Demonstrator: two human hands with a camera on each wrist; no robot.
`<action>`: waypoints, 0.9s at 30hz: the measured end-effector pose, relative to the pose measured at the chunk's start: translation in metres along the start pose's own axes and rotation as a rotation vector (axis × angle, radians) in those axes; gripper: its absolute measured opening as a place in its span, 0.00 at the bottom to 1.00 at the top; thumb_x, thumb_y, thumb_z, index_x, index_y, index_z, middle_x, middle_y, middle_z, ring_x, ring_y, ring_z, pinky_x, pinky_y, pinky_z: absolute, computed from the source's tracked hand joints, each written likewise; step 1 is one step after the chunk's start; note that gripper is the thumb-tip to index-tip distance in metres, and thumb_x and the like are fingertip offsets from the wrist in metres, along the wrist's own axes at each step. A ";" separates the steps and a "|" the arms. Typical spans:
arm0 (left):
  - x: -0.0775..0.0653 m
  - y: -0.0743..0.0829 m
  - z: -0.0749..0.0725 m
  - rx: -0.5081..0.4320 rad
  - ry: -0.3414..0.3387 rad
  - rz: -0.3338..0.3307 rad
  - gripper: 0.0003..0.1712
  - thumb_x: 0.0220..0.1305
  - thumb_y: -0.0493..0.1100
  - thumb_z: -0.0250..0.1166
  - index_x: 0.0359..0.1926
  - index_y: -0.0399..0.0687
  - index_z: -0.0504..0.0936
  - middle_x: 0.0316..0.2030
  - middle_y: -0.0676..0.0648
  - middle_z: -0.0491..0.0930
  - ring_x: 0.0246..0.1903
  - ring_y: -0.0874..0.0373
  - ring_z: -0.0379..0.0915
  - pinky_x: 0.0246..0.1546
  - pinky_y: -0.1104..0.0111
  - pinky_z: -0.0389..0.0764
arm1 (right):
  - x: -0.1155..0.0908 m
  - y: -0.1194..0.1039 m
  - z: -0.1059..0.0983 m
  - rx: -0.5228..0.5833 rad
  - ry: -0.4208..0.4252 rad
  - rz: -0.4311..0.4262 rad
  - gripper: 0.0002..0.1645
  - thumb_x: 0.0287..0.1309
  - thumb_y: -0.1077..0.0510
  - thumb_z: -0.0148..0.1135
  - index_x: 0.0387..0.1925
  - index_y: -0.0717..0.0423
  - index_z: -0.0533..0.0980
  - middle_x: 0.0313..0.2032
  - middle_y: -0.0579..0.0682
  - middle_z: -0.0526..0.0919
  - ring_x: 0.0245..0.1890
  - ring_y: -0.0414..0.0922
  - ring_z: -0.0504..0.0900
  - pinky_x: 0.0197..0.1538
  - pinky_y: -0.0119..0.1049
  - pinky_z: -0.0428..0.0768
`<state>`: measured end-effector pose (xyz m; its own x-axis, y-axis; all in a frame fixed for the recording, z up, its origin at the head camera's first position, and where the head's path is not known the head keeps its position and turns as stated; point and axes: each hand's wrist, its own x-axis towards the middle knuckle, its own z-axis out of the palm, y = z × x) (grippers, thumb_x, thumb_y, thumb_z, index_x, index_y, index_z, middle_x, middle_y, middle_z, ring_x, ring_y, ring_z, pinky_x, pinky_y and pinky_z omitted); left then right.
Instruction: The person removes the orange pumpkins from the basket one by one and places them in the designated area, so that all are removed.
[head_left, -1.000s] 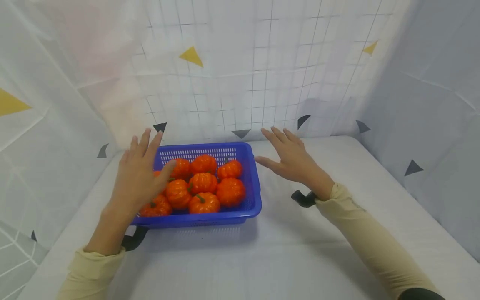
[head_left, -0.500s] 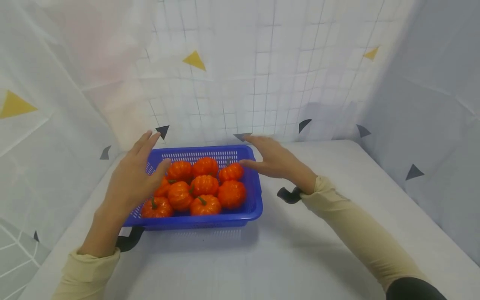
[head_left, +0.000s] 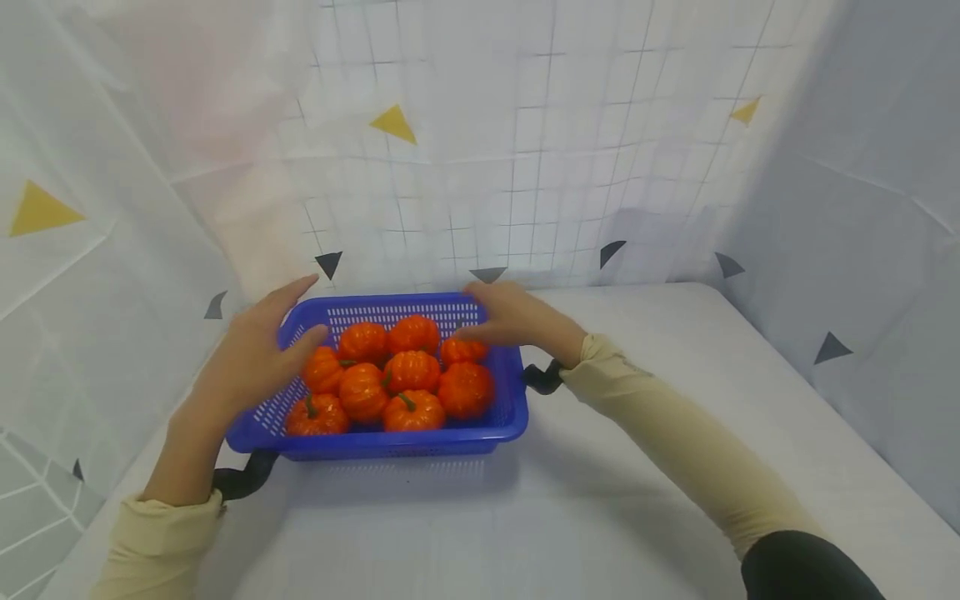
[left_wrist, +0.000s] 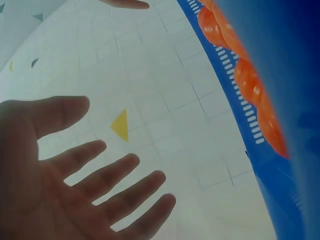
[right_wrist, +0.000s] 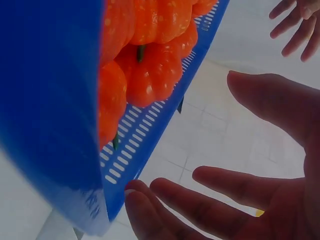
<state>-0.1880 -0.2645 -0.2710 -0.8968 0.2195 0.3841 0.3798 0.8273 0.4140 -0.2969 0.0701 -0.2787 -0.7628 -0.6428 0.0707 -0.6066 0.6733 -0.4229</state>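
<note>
A shallow, slotted blue plastic basket [head_left: 390,446] is sitting on the white-covered desk [head_left: 600,517], carrying glossy orange ribbed pumpkins [head_left: 363,392]. A person's bare left grip [head_left: 251,354] is hovering wide beside its left end; the right grip [head_left: 516,315], also spread wide, is hovering at the far right corner, contact unclear. Both are probably preparing to take the basket, the next move likely calling for closing on both ends
</note>
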 end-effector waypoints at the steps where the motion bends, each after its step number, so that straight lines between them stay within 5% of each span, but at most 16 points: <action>1: -0.001 -0.003 -0.001 -0.006 -0.016 0.001 0.41 0.74 0.49 0.64 0.82 0.51 0.58 0.75 0.35 0.63 0.70 0.30 0.61 0.63 0.30 0.65 | 0.003 0.000 0.001 -0.001 -0.010 0.014 0.42 0.65 0.44 0.71 0.71 0.63 0.69 0.59 0.61 0.81 0.55 0.55 0.82 0.62 0.49 0.79; 13: -0.015 -0.045 -0.012 -0.142 -0.168 -0.035 0.40 0.76 0.50 0.62 0.83 0.53 0.57 0.76 0.34 0.61 0.68 0.25 0.62 0.58 0.29 0.69 | 0.025 -0.007 0.006 -0.051 -0.068 0.103 0.39 0.63 0.43 0.71 0.64 0.66 0.73 0.53 0.60 0.82 0.48 0.52 0.80 0.55 0.44 0.80; 20: -0.017 -0.068 -0.003 -0.135 -0.214 -0.090 0.38 0.77 0.49 0.61 0.81 0.48 0.59 0.75 0.32 0.61 0.68 0.24 0.61 0.58 0.30 0.70 | 0.035 -0.006 0.012 -0.025 -0.102 0.126 0.31 0.62 0.48 0.73 0.55 0.67 0.76 0.41 0.55 0.80 0.40 0.50 0.77 0.47 0.41 0.79; 27: -0.017 -0.091 0.009 -0.110 -0.211 -0.076 0.37 0.77 0.47 0.62 0.79 0.42 0.62 0.75 0.31 0.60 0.71 0.28 0.57 0.60 0.32 0.70 | 0.042 -0.005 0.017 -0.062 -0.145 0.168 0.24 0.59 0.48 0.75 0.43 0.62 0.77 0.34 0.52 0.76 0.35 0.48 0.74 0.39 0.38 0.76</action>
<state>-0.2088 -0.3390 -0.3225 -0.9470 0.2713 0.1721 0.3212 0.7868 0.5271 -0.3223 0.0338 -0.2890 -0.8169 -0.5623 -0.1284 -0.4895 0.7936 -0.3614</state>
